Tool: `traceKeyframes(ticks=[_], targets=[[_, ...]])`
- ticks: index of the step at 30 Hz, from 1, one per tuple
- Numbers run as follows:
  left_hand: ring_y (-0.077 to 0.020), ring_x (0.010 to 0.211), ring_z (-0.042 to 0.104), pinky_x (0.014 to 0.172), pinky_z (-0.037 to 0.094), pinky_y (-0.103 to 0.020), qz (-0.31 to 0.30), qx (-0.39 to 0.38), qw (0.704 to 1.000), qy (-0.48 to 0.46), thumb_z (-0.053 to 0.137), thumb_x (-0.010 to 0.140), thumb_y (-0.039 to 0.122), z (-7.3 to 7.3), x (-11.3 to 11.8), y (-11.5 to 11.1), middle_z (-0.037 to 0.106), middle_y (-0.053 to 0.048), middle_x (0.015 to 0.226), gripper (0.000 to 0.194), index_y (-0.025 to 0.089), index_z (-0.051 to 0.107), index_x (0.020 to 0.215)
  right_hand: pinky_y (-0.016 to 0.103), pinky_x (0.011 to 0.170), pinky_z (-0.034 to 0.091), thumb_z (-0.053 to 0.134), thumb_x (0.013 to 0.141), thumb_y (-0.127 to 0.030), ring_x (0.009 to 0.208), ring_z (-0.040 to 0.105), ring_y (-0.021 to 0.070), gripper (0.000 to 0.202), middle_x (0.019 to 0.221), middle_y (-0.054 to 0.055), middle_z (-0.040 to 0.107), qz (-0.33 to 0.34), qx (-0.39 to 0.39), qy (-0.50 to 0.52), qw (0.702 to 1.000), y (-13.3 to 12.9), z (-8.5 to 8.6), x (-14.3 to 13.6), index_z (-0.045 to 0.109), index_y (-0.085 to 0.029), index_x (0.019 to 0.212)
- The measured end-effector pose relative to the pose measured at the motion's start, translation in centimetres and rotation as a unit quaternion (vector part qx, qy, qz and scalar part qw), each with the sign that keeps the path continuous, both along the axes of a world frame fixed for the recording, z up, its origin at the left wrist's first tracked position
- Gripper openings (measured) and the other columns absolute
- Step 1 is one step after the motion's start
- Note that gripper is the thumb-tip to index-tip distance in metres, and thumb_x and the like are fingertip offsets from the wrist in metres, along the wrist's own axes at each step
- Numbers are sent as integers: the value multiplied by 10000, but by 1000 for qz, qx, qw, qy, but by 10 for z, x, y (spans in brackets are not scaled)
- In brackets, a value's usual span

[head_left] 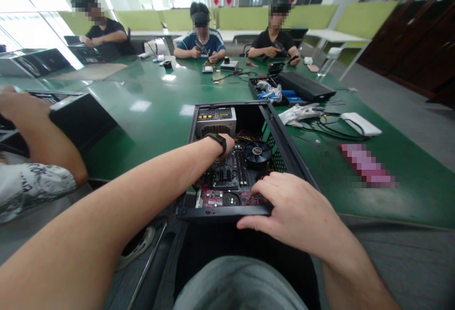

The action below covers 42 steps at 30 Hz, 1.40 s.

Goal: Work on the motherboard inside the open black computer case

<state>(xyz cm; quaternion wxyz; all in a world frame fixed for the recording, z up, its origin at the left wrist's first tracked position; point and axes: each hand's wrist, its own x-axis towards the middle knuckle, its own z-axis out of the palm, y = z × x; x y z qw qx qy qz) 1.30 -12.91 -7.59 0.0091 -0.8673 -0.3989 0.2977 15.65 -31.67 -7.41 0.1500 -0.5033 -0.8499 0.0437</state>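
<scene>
An open black computer case lies at the table's near edge. Inside it are a silver power supply at the back left, a round black fan on the right, and a motherboard. A red circuit board is near the front. My left hand reaches into the case between the power supply and the fan; its fingers are mostly hidden. At the front right, my right hand grips the front rim of the case, its thumb outside and its fingers over the inner side.
On the green table, white gloves, cables, a white box and a pink object lie right. Behind are a black tray and three seated people. Another person's arm and a black case are at left.
</scene>
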Motion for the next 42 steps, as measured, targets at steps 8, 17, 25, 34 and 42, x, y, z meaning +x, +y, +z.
traceKeyframes(ticks=[8, 17, 25, 34, 42], targets=[[-287, 1044, 686, 869, 541, -271, 10, -6, 1000, 4, 849, 617, 260, -5, 0, 4, 731, -182, 1138, 543, 86, 742, 1120, 370, 764, 402, 597, 786, -737, 847, 573, 218, 513, 869, 23, 640, -7, -31, -24, 999, -3, 7, -2, 625, -235, 885], [-314, 1022, 692, 869, 544, -296, 23, -15, 999, -24, 903, 516, 263, -9, -1, 8, 737, -202, 1102, 624, 80, 754, 1094, 361, 757, 386, 583, 786, -749, 844, 564, 215, 514, 863, 11, 635, -11, -30, -24, 999, -3, 6, -1, 614, -243, 868], [-337, 1034, 689, 875, 553, -326, 21, -18, 999, -25, 914, 490, 265, -8, -1, 8, 724, -222, 1128, 668, 63, 748, 1104, 364, 761, 385, 587, 791, -739, 845, 560, 211, 507, 864, 14, 634, -6, -28, -24, 999, -3, 5, -2, 620, -240, 870], [-317, 1028, 691, 875, 539, -299, 9, -20, 999, -26, 883, 515, 227, -13, -1, 9, 745, -187, 1084, 533, 96, 778, 1021, 365, 764, 379, 579, 804, -728, 845, 553, 210, 495, 864, 13, 624, 7, -26, -23, 999, -2, 3, 0, 620, -241, 883], [-302, 987, 698, 854, 540, -298, -16, -1, 1000, -7, 851, 555, 275, -20, -1, 14, 757, -166, 1045, 463, 111, 787, 983, 357, 805, 357, 551, 896, -611, 875, 545, 198, 366, 892, 9, 627, 39, -30, -27, 998, -7, -1, 0, 637, -258, 942]])
